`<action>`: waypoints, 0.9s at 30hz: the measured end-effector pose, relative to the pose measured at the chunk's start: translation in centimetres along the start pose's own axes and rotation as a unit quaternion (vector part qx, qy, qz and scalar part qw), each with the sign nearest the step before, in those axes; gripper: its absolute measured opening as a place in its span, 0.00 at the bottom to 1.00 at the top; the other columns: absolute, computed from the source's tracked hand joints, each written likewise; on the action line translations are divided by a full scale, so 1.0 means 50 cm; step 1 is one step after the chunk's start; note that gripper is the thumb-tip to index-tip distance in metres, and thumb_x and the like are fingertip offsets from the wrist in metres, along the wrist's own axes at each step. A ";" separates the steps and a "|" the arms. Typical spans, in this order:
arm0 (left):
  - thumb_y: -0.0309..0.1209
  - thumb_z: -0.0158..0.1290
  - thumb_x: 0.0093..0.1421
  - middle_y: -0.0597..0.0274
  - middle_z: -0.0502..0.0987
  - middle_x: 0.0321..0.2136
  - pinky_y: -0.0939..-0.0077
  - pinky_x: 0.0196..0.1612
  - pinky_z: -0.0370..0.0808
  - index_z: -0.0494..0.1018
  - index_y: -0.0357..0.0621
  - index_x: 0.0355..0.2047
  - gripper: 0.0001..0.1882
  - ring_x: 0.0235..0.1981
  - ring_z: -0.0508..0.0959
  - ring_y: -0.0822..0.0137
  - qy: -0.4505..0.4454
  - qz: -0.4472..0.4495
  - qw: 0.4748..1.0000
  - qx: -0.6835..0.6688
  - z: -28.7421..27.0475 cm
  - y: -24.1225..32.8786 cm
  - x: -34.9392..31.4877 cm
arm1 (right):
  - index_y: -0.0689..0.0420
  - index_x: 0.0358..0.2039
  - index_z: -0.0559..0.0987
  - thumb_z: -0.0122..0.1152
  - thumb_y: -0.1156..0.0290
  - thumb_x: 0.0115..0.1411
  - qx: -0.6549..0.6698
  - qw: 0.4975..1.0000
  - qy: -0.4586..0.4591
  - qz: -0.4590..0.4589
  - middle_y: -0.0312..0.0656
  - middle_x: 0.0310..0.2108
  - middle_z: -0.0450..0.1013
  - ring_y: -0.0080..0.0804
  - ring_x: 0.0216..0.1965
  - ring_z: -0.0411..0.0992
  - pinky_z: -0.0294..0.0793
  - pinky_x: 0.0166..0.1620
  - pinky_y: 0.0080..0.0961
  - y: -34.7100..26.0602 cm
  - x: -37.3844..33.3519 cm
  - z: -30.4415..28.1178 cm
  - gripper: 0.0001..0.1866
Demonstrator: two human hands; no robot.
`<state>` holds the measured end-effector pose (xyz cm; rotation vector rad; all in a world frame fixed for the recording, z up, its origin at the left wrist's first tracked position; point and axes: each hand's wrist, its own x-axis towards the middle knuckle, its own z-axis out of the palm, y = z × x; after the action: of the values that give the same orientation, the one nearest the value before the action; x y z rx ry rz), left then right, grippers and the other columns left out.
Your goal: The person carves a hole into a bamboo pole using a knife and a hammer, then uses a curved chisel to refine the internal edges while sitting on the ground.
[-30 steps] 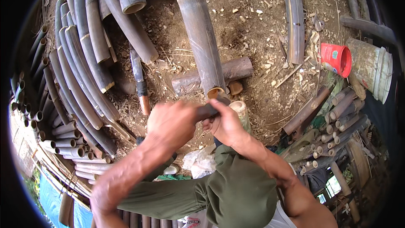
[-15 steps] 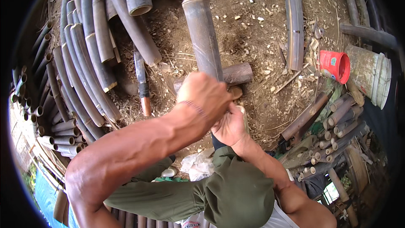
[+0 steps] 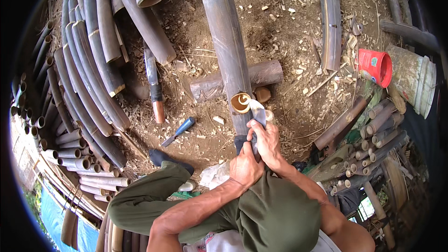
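A long grey bamboo tube (image 3: 224,32) lies pointing away from me, propped across a short brown log (image 3: 207,87). A pale round opening (image 3: 240,104) is cut in its upper side near my end, with a curled shaving in it. At the opening's right edge is the blade of a knife (image 3: 257,111). My right hand (image 3: 267,141) is closed round the knife just behind the blade. My left hand (image 3: 246,166) is closed just below it, by the tube's dark near end; what lies inside its fingers is hidden. Below both hands is my green-trousered knee (image 3: 280,210).
A blue-handled chisel (image 3: 179,130) and a sheathed knife-like tool with a wooden handle (image 3: 159,111) lie left. Bamboo poles (image 3: 91,74) are stacked beyond. At right are a red bucket (image 3: 373,66), a dirty white bucket (image 3: 410,79) and cut bamboo pieces (image 3: 378,144). Shavings litter the ground.
My left hand has moved from over the tube back toward my body. The opening, the blade and the chisel, hidden before, now show. The view has shifted slightly.
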<state>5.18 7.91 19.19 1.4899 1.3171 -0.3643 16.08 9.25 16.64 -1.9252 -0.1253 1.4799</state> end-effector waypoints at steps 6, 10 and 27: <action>0.26 0.53 0.56 0.58 0.78 0.28 0.60 0.34 0.78 0.69 0.45 0.34 0.06 0.27 0.82 0.58 -0.075 0.241 0.845 0.472 -0.376 -0.005 0.049 | 0.53 0.58 0.68 0.51 0.62 0.70 0.423 0.787 -0.370 0.255 0.39 0.38 0.76 0.26 0.24 0.74 0.76 0.32 0.25 0.022 0.004 0.061 0.19; 0.29 0.56 0.52 0.55 0.79 0.30 0.58 0.32 0.79 0.68 0.45 0.38 0.12 0.29 0.83 0.55 -0.225 0.173 0.879 0.383 -0.388 -0.006 0.091 | 0.57 0.51 0.75 0.55 0.64 0.67 0.345 0.857 -0.300 0.239 0.40 0.34 0.78 0.24 0.21 0.71 0.73 0.28 0.24 0.013 0.003 0.039 0.15; 0.38 0.63 0.49 0.50 0.82 0.27 0.62 0.36 0.81 0.78 0.43 0.35 0.16 0.28 0.83 0.55 0.020 -0.006 0.996 -0.089 -0.108 -0.182 0.067 | 0.64 0.40 0.72 0.47 0.64 0.68 -0.178 0.966 -0.186 -0.019 0.49 0.27 0.79 0.34 0.23 0.78 0.78 0.29 0.33 -0.008 0.032 0.088 0.14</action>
<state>-3.56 12.61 14.17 1.3461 1.3545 -0.2210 12.88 12.34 15.11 -1.8727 -0.6316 1.8788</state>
